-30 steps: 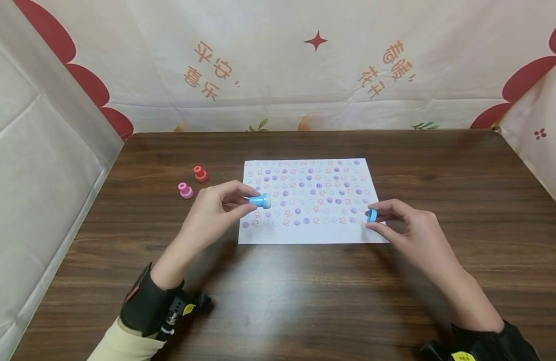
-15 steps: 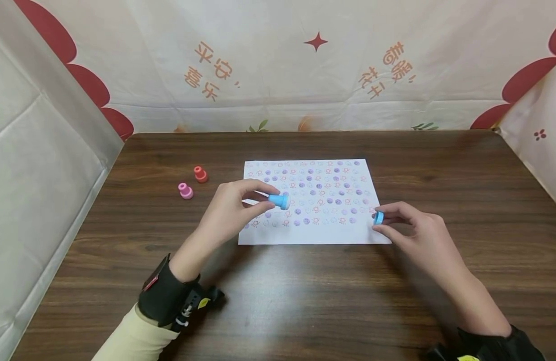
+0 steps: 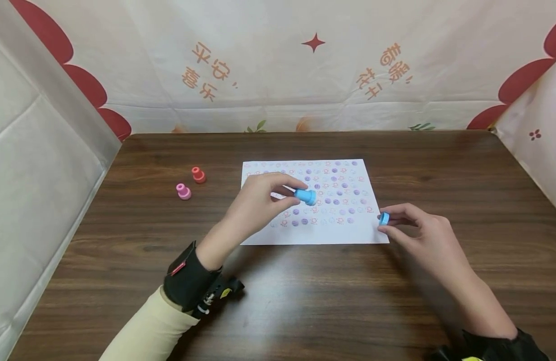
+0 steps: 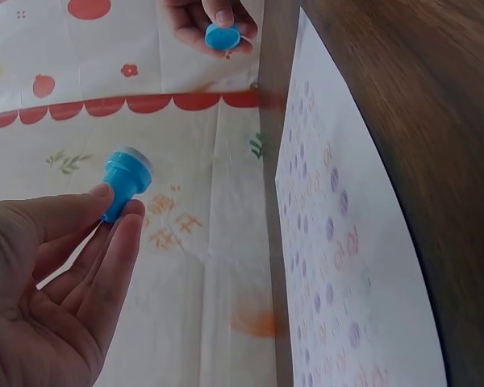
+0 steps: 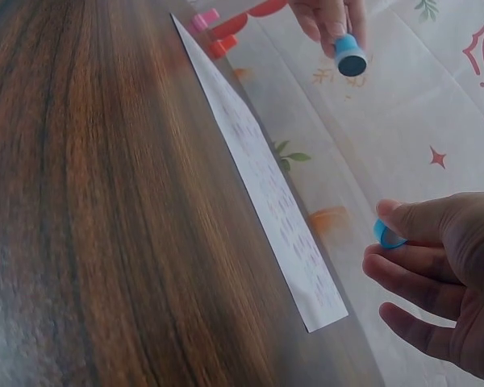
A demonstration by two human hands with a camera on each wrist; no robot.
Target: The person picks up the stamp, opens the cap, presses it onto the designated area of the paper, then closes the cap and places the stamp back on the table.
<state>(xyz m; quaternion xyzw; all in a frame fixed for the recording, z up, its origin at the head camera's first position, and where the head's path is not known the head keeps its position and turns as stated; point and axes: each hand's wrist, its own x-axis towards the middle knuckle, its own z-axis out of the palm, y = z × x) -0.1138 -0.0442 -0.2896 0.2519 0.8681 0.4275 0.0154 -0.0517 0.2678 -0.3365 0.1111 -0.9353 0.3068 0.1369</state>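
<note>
Between thumb and fingers my left hand [image 3: 264,198] pinches a blue stamp [image 3: 306,196] by its handle, above the paper. Its dark stamping face [image 5: 352,64] shows uncovered in the right wrist view. Near the paper's right edge, my right hand [image 3: 424,233] pinches the small round blue cap [image 3: 384,219] between thumb and fingertips. Cap and stamp are apart. Under the left hand lies a white sheet of paper [image 3: 314,235] printed with rows of purple, red and pale blue marks; the hand hides some of them.
A red stamp [image 3: 198,175] and a pink stamp [image 3: 183,191] stand on the left of the dark wooden table [image 3: 305,306]. A pale printed cloth [image 3: 268,60] hangs behind the table's far edge and along the sides.
My left hand has carried the blue stamp to the right across the paper, toward the cap. My right hand has shifted slightly right with the cap.
</note>
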